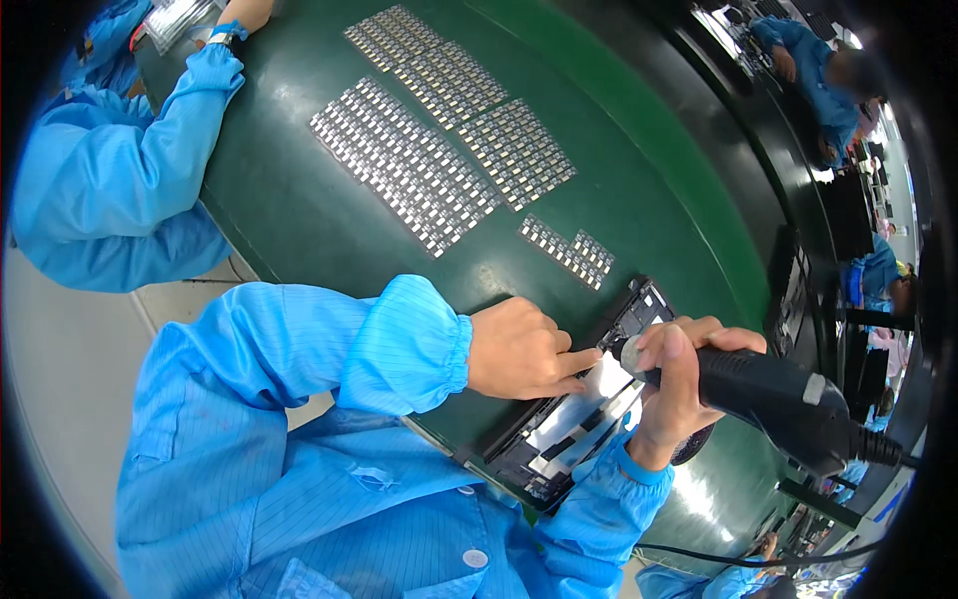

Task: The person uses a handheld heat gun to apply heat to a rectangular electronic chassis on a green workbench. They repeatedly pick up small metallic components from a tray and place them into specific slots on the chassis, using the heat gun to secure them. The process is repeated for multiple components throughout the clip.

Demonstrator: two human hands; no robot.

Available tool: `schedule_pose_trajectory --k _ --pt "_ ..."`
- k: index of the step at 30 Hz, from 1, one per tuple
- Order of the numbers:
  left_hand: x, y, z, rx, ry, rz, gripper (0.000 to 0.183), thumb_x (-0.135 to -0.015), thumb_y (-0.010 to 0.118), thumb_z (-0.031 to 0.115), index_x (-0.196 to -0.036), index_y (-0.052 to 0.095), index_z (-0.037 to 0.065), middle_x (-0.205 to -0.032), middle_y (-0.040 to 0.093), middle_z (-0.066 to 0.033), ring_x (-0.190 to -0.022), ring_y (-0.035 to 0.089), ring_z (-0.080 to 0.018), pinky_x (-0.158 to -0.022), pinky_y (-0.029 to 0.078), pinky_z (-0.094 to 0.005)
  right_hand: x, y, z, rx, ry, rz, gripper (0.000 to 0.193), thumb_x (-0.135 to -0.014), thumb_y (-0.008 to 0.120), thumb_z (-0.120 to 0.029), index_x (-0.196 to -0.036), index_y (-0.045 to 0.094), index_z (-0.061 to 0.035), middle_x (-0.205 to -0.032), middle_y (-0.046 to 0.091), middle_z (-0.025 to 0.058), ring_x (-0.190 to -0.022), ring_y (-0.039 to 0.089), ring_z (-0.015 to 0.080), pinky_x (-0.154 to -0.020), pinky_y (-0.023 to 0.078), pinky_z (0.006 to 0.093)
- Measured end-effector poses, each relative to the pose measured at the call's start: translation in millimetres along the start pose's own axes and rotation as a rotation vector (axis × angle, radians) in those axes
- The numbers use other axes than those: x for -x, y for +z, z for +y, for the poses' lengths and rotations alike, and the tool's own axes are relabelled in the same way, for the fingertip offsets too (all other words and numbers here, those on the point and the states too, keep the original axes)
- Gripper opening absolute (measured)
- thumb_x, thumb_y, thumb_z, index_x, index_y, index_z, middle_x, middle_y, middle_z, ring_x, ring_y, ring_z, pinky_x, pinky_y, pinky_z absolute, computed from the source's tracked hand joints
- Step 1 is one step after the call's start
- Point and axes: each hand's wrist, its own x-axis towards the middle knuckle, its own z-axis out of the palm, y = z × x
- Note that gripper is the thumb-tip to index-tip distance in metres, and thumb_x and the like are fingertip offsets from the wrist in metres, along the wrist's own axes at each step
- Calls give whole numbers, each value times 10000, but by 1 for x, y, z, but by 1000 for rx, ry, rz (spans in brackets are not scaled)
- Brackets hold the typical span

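In my right hand [679,384] is a black corded tool [773,394] that looks like an electric screwdriver, with my fingers wrapped round its front end. Its grey collar [631,354] points down at an opened black device housing [519,454], which lies slanted at the table's near edge. White and silver sheet parts [569,424] show inside the housing. My left hand [524,349] rests at the housing's left edge, index finger stretched onto it, thumb below and the other fingers bent. The tool's very tip is hidden.
Panels of small circuit boards [404,165] lie in rows on the green table [289,215], with a smaller piece [566,252] nearer the housing. A co-worker's blue sleeve [190,130] reaches in at upper left. Another black part [788,290] sits at right; a cable [758,559] crosses lower right.
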Motion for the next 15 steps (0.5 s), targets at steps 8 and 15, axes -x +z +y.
schedule_pose_trajectory --k 8,15 --pt "-3 -7 5 -35 -3 13 355 -782 678 320 -1036 650 74 -566 525 -42 -488 560 -224 -439 438 -350 -8 -15 -14 -141 -43 71 544 -720 731 -28 -1121 364 -37 -614 513 64 -512 540 172 -518 476 305" --pt "-23 -29 -19 88 -124 24 309 -788 677 216 -1040 636 42 -805 631 -98 -677 612 -308 -585 493 -371 20 -92 -49 77 -194 250 681 -675 722 -9 -1239 342 24 -580 511 60 -482 520 170 -525 486 326"
